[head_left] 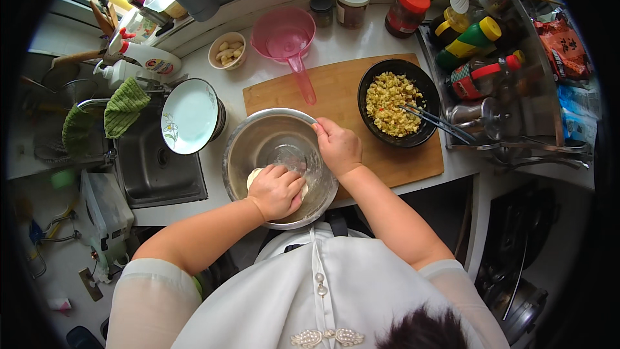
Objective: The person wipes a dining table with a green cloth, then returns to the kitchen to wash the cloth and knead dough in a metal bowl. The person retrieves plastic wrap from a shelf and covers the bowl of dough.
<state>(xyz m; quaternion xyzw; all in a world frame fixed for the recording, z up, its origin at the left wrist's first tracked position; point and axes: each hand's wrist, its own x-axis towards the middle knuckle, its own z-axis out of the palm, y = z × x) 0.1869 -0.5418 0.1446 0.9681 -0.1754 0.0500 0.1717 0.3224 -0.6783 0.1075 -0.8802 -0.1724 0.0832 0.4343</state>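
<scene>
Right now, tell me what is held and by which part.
The right hand holds the metal bowl by its right rim; the left hand rests on the dough inside, its grip hidden.

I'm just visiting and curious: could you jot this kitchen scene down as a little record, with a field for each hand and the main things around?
Left hand: on pale dough, mostly hidden beneath it
Right hand: gripping the rim of the metal mixing bowl
Right of mixing bowl: black bowl of chopped yellow mixture, with chopsticks, on a wooden cutting board
Beyond mixing bowl: pink plastic dipper, its handle over the board; small bowl of peeled garlic cloves
Left: floral-patterned plate beside the sink
</scene>
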